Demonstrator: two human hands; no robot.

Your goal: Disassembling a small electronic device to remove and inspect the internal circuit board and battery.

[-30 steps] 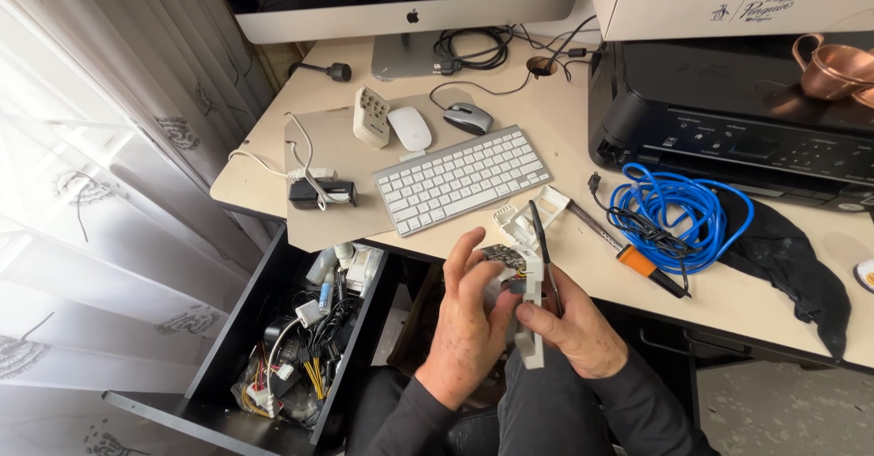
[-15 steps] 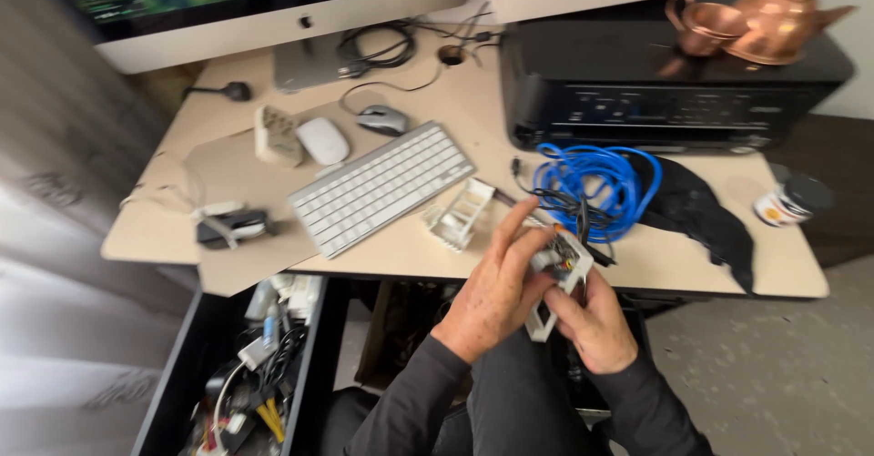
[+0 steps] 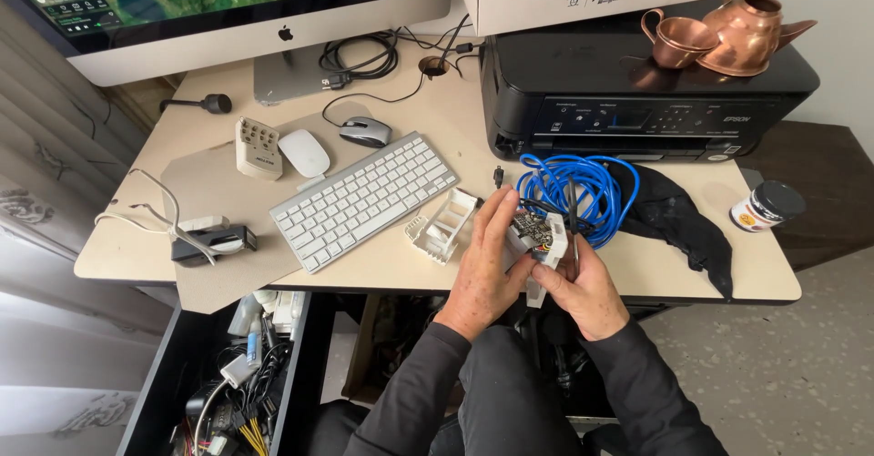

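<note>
Both hands, left hand [image 3: 487, 269] and right hand [image 3: 583, 292], were closed around a small white-cased circuit board [image 3: 539, 233], held near the coiled blue cable [image 3: 574, 187].

A light beige desk [image 3: 137, 256] fills the middle of the frame. At the left edge hangs a pale sheer curtain [image 3: 36, 192], and soft daylight comes through it. In the lower left an open black drawer [image 3: 155, 383] is full of cables. In the lower right is a speckled grey floor [image 3: 774, 374]. The upper right corner shows a white wall [image 3: 842, 28].
</note>
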